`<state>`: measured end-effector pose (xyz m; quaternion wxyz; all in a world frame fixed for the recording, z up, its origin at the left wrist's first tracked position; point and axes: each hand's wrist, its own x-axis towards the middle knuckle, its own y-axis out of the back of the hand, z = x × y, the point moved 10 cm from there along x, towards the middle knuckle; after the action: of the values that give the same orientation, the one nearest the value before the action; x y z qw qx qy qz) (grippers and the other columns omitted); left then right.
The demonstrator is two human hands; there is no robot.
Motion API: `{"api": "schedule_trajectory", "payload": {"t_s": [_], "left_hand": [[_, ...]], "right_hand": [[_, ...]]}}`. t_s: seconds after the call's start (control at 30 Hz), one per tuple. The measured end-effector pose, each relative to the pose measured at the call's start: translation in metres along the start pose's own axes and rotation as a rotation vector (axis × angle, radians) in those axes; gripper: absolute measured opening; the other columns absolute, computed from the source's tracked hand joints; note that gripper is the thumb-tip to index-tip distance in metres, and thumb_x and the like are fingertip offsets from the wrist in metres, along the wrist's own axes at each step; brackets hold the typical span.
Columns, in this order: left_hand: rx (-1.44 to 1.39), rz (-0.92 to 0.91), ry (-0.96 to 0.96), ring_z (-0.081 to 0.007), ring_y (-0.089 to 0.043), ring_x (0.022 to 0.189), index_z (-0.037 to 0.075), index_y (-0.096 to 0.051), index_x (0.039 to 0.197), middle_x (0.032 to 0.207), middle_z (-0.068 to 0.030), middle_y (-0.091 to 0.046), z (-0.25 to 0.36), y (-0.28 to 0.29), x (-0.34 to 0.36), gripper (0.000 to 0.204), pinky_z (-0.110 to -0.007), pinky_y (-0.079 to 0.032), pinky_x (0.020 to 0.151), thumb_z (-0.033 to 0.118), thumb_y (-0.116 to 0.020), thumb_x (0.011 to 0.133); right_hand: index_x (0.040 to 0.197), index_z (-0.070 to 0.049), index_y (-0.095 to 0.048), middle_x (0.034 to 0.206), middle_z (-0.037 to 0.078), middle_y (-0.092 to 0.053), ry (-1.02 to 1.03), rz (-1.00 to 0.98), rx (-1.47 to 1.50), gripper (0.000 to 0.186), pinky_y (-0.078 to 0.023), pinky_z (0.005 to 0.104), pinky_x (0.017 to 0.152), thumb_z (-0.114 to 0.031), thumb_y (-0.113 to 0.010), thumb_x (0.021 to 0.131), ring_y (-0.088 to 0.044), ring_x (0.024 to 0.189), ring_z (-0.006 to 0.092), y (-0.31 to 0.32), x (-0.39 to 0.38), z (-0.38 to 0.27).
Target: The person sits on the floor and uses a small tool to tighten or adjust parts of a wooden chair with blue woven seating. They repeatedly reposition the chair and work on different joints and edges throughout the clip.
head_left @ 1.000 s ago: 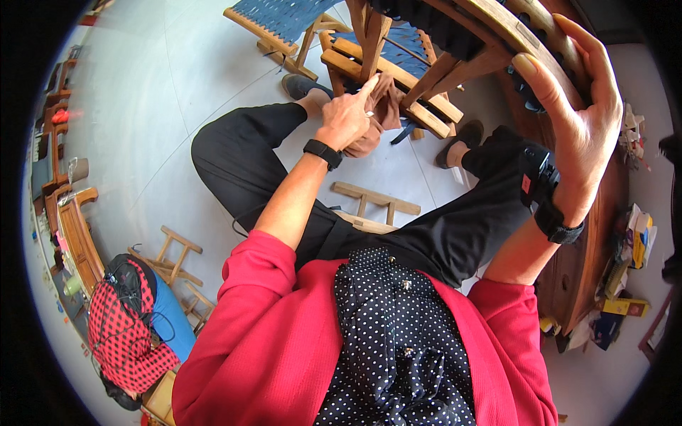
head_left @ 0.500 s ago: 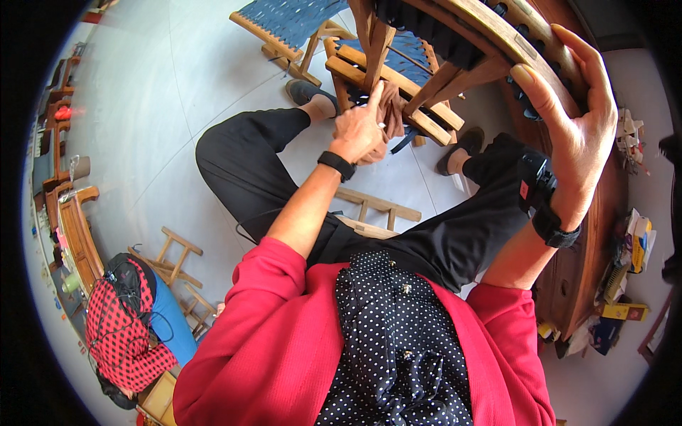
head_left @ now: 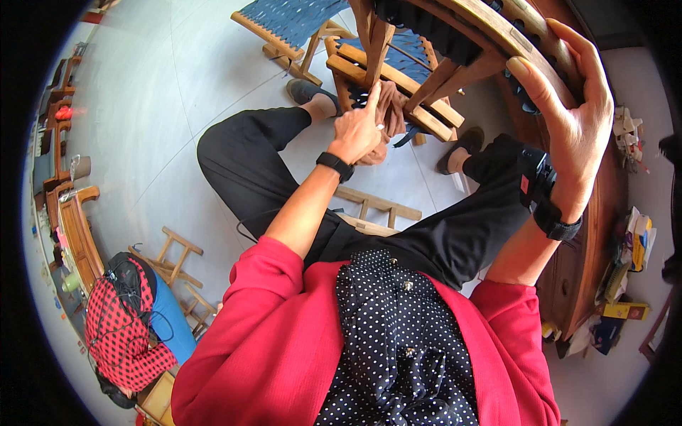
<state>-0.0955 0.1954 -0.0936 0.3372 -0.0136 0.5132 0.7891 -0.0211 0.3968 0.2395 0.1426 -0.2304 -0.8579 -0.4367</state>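
A wooden folding stool (head_left: pixel 490 32) with dark webbing is tilted up in front of me, its legs reaching down to paired bars (head_left: pixel 383 69). My right hand (head_left: pixel 581 117) grips the upper rail at the upper right, thumb on one side and fingers over the other. My left hand (head_left: pixel 357 133) holds a crumpled brown cloth (head_left: pixel 389 110) against the lower bars, where a leg meets them. Its index finger is stretched along the wood. Part of the cloth is hidden behind the hand.
Another stool with a blue woven seat (head_left: pixel 291 23) stands beyond. Between my legs is a small wooden frame (head_left: pixel 376 206). A wooden cabinet (head_left: pixel 579 263) borders the right side. At the left are more small wooden stools (head_left: pixel 174 255) and a person in red-and-black checks (head_left: pixel 117 330).
My right hand has shifted slightly left on the rail. The left hand and cloth have barely moved.
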Motion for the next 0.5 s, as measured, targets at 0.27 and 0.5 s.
{"api": "schedule_trajectory", "payload": {"t_s": [0.27, 0.5], "left_hand": [[-0.044, -0.119, -0.159, -0.039, -0.069, 0.073, 0.019, -0.009, 0.162, 0.081, -0.0214, -0.07, 0.031, -0.032, 0.014, 0.097, -0.049, -0.055, 0.07, 0.016, -0.064, 0.082], [0.077, 0.069, -0.084, -0.0408, -0.07, 0.08, 0.027, -0.013, 0.161, 0.089, -0.0205, -0.072, 0.003, 0.001, 0.011, 0.093, -0.051, -0.056, 0.07, 0.016, -0.066, 0.086]], "right_hand": [[0.131, -0.012, -0.064, 0.114, 0.01, -0.07, -0.064, -0.006, 0.048, 0.066, -0.053, 0.0327, 0.094, -0.046, -0.084, 0.078, -0.068, 0.103, 0.0199, -0.001, 0.001, 0.005], [0.131, -0.012, -0.064, 0.114, 0.01, -0.07, -0.063, -0.012, 0.038, 0.065, -0.053, 0.0317, 0.093, -0.044, -0.084, 0.078, -0.067, 0.104, 0.0193, -0.002, 0.001, 0.003]]}}
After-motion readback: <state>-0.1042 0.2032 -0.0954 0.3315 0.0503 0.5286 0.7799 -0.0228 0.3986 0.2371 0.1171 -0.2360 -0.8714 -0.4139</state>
